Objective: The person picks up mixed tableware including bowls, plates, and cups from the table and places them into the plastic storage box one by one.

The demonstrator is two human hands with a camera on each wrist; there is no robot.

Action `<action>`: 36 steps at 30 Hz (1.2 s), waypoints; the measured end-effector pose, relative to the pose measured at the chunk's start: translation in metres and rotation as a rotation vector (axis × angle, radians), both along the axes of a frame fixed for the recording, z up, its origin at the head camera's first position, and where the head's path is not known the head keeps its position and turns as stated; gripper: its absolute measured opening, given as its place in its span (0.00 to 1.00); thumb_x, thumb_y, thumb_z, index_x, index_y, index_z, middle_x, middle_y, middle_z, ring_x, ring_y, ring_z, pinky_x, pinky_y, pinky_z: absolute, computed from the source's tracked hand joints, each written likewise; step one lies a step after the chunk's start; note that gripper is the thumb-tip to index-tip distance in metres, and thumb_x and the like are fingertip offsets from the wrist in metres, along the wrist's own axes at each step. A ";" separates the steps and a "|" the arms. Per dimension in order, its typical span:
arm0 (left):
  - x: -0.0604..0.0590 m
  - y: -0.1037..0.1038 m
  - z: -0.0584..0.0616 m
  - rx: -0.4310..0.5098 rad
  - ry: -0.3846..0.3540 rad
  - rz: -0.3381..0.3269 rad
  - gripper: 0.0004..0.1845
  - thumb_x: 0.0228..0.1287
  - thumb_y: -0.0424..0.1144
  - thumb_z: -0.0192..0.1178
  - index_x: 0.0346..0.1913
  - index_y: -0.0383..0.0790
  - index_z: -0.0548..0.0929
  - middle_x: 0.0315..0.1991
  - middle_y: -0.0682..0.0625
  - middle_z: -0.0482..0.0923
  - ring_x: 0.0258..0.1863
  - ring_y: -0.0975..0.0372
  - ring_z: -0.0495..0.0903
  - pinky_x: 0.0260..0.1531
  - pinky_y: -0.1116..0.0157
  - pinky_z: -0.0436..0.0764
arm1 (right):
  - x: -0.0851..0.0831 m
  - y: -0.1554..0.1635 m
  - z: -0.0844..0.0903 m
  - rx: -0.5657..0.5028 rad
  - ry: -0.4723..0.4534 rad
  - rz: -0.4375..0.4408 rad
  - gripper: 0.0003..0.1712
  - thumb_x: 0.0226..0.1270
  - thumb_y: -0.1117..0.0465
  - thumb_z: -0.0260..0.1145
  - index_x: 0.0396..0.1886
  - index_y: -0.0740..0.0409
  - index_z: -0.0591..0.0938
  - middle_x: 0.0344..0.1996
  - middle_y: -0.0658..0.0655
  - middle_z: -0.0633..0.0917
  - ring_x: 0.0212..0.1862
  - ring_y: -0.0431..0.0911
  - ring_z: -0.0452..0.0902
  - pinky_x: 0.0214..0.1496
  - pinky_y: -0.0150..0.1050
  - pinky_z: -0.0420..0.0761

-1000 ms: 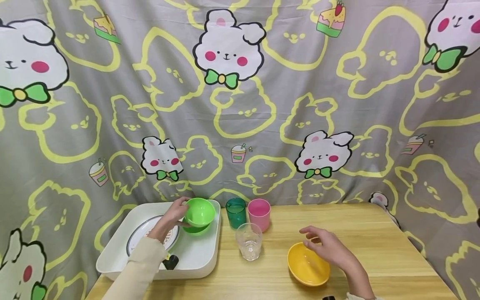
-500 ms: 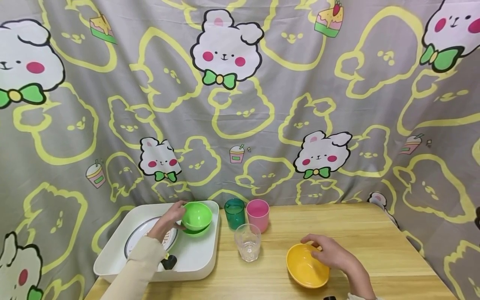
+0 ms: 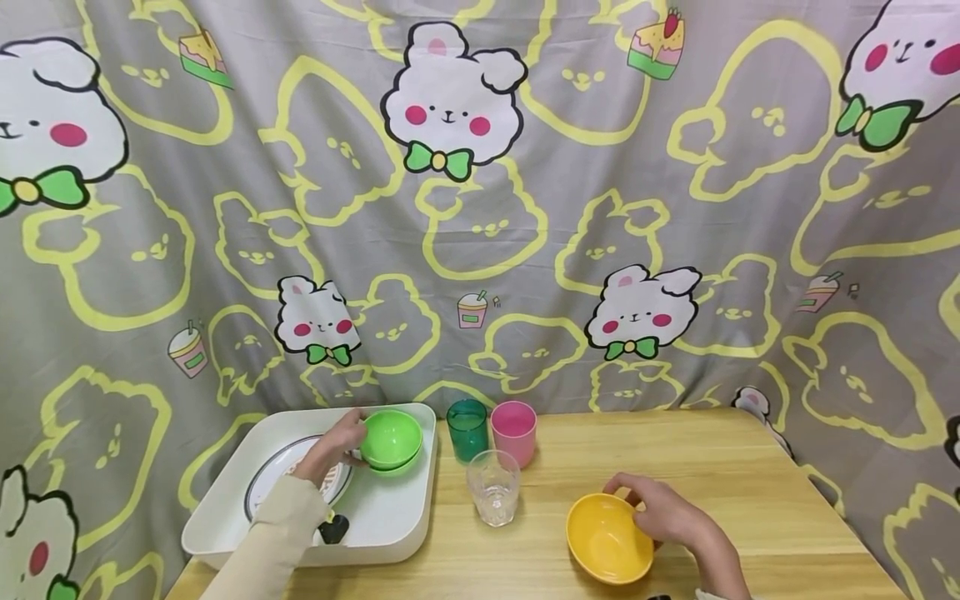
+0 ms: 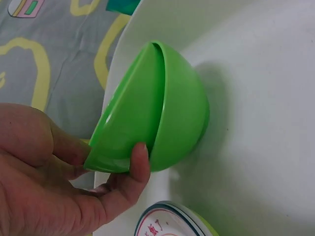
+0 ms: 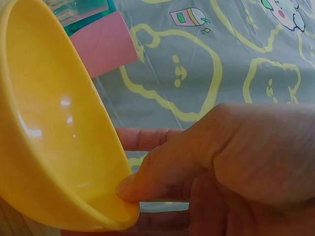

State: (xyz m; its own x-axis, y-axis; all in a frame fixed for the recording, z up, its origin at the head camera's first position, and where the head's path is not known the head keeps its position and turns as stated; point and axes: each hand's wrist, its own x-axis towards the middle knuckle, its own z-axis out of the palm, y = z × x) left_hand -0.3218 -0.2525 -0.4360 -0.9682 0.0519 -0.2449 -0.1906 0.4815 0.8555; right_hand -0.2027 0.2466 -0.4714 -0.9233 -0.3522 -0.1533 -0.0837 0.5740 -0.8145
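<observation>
Left hand [image 3: 339, 447] had one of two green bowls [image 3: 390, 438] pinched, tipped inside the other; right hand [image 3: 667, 511] had one yellow bowl [image 3: 609, 540] by the rim. Three cups [image 3: 514, 432] sat in between.

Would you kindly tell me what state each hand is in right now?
Left hand: holding the upper green bowl, partly inside the lower green bowl.
Right hand: holding the yellow bowl by its rim.

Gray cartoon-print curtain [image 3: 480, 200], pale wooden table [image 3: 697, 454]
</observation>
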 end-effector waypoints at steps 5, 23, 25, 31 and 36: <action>0.002 0.000 -0.005 -0.003 0.025 -0.007 0.26 0.56 0.17 0.39 0.61 0.20 0.59 0.49 0.24 0.66 0.40 0.45 0.78 0.39 0.46 0.89 | 0.001 0.001 -0.001 -0.011 0.005 0.020 0.30 0.53 0.84 0.50 0.53 0.59 0.80 0.37 0.60 0.81 0.34 0.52 0.78 0.22 0.45 0.83; 0.006 -0.002 0.002 -0.108 0.045 -0.011 0.23 0.71 0.26 0.49 0.66 0.21 0.62 0.56 0.22 0.65 0.48 0.37 0.78 0.39 0.46 0.89 | 0.004 0.008 0.003 -0.070 -0.037 -0.018 0.25 0.62 0.79 0.53 0.58 0.64 0.78 0.37 0.61 0.80 0.34 0.52 0.80 0.24 0.47 0.87; 0.006 -0.003 0.004 -0.148 0.067 -0.017 0.25 0.73 0.28 0.50 0.68 0.21 0.60 0.60 0.19 0.62 0.53 0.33 0.75 0.38 0.47 0.89 | 0.005 0.010 0.004 -0.080 -0.039 -0.037 0.25 0.63 0.79 0.53 0.59 0.64 0.77 0.38 0.62 0.80 0.35 0.52 0.80 0.25 0.48 0.87; 0.008 -0.004 0.012 -0.241 0.158 -0.035 0.26 0.73 0.31 0.51 0.69 0.22 0.62 0.62 0.17 0.62 0.53 0.33 0.76 0.32 0.49 0.90 | 0.007 0.019 0.007 -0.091 0.014 -0.120 0.25 0.65 0.78 0.54 0.61 0.64 0.76 0.42 0.64 0.81 0.38 0.52 0.80 0.27 0.47 0.88; 0.013 0.002 0.021 -0.288 0.256 -0.051 0.24 0.74 0.32 0.52 0.68 0.23 0.65 0.57 0.17 0.69 0.45 0.39 0.79 0.28 0.53 0.87 | 0.008 0.023 0.009 -0.099 0.084 -0.217 0.26 0.66 0.77 0.56 0.63 0.64 0.76 0.44 0.65 0.82 0.39 0.52 0.82 0.27 0.45 0.87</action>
